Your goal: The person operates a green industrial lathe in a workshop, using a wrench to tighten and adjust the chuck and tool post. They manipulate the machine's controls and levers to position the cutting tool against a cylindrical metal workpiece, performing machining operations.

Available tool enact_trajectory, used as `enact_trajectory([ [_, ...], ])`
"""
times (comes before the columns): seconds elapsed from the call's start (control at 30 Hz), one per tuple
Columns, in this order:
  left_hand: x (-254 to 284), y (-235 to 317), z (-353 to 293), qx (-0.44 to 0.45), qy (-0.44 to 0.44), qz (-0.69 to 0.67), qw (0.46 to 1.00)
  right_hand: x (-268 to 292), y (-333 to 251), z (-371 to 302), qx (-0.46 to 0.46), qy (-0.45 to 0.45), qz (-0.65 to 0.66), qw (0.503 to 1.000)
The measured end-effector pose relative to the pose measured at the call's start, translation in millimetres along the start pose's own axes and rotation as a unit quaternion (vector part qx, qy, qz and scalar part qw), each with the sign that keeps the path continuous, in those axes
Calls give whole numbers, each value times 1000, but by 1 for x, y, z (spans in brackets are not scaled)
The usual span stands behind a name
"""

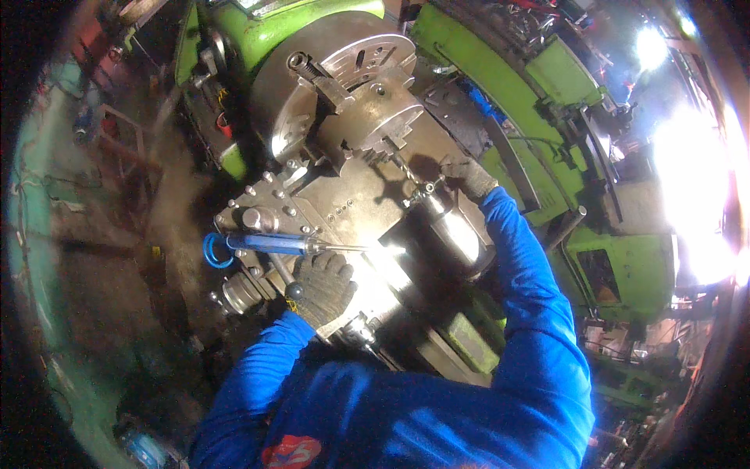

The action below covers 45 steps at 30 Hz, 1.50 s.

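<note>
My left hand (324, 289), in a grey knit glove, lies palm down on the lathe carriage with its fingers stretched out. Beside its wrist is a lever with a black ball knob (294, 291). Just beyond its fingertips lies a blue cylinder with a thin metal rod (273, 244). My right hand (469, 178), gloved too, has curled fingers close to the drill chuck (424, 192); what they grip is hidden. A drill bit (401, 166) points from this chuck toward the jaws of the large lathe chuck (375, 113).
A bolted tool post (262, 219) stands left of the carriage. The shiny tailstock barrel (453, 227) lies under my right forearm. Green machine panels (500, 117) run along the right, with a bright light beyond. A blue coiled loop (215, 250) hangs at the left.
</note>
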<state>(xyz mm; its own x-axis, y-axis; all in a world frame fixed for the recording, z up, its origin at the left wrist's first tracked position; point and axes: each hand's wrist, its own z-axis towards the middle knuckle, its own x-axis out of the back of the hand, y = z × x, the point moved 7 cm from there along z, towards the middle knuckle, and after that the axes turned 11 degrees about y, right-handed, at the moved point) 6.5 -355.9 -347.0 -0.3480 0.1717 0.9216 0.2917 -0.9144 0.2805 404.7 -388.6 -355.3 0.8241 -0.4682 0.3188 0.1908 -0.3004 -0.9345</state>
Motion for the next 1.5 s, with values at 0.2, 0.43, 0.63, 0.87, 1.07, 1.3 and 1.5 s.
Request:
enact_trajectory([
  [0.2, -2, -2, 0, -6, 12, -6, 1000, 1, -4, 1, 2, -23, -79, 997],
  [0.43, 3, 1, 2, -14, 51, -17, 998, 13, 15, 26, 169, -118, -292, 934],
  [0.63, 5, -1, 0, -7, 45, -16, 999, 8, -34, 4, -57, -39, -187, 980],
  [0.87, -3, 0, -2, 3, 14, -8, 1000, -1, -16, -18, -80, -85, -145, 983],
  [1.07, -2, -3, -3, 0, 0, -5, 1000, -17, -23, -14, -122, -41, -259, 957],
  [1.3, -2, -2, -4, -11, 8, -7, 1000, -10, -5, -10, -29, -82, -302, 949],
  [1.5, 0, -3, -4, -17, 21, -10, 1000, -2, -7, -9, -99, -55, -260, 959],
])
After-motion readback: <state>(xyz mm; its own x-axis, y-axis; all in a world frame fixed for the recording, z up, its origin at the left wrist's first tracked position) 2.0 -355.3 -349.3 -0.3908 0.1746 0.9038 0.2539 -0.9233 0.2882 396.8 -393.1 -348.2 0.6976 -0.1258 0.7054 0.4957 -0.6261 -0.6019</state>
